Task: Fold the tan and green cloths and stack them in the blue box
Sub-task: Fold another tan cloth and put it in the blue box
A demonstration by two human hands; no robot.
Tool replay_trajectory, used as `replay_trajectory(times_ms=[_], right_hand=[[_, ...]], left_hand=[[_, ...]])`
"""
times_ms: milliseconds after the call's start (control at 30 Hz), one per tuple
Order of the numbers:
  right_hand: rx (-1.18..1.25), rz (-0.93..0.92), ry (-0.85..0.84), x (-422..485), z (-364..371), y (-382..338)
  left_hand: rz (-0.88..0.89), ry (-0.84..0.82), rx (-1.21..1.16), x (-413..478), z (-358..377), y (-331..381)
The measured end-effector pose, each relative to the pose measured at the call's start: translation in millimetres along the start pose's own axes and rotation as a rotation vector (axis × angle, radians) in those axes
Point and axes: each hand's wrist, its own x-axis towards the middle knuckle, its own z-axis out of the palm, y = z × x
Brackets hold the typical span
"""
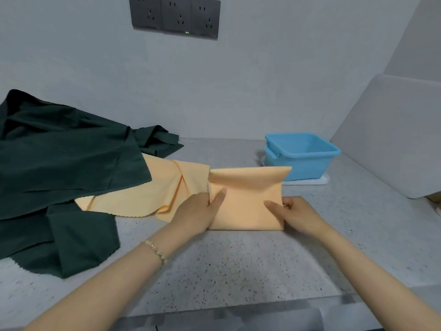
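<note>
A folded tan cloth [245, 201] is held up off the speckled counter in the middle of the view, its top edge curling toward me. My left hand [199, 211] grips its left edge with the thumb on the front face. My right hand [294, 212] grips its right edge the same way. Another tan cloth [148, 194] lies loose to the left, partly under a heap of dark green cloths [59, 177]. The blue box [301, 155] stands behind the folded cloth to the right, with nothing visible inside it.
The blue box sits on a white tray or lid [310, 181]. A white board [391, 137] leans against the right wall. Dark wall sockets [175, 16] are mounted on the back wall. The counter's front edge [238, 314] runs close to me.
</note>
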Motion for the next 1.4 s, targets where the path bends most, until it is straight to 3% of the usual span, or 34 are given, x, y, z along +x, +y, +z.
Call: replay_trajectory(times_ms=[133,267,667,733,867,933,1100,1200,1400], right_hand=[[-0.08,0.093,0.115,16,11,9],[-0.134,0.073,0.243,16,22,11],[-0.582,0.077,0.35,4,29,7],[-0.584,0.015,0.386,1,28,6],[-0.536,-0.213,0.394,8,35,-11],[-0.498,-0.23,0.297,19,46,-26],[-0.561,-0.188,0.052,52,74,-43],[-0.591,-0.147,-0.055,58,84,-29],[-0.623,-0.028,-0.018,56,54,12]], left_hand=[[-0.057,0.06,-0.003,-6,13,-12],[-0.105,0.082,-0.024,-8,21,-14],[-0.147,0.114,-0.025,-6,21,-16],[-0.091,0.156,0.08,-7,19,-14],[0.187,0.404,0.253,6,17,1],[0.226,0.325,0.302,24,21,5],[0.094,-0.017,0.481,52,35,-4],[0.096,-0.081,0.503,55,46,-13],[0.101,-0.118,0.546,58,50,-19]])
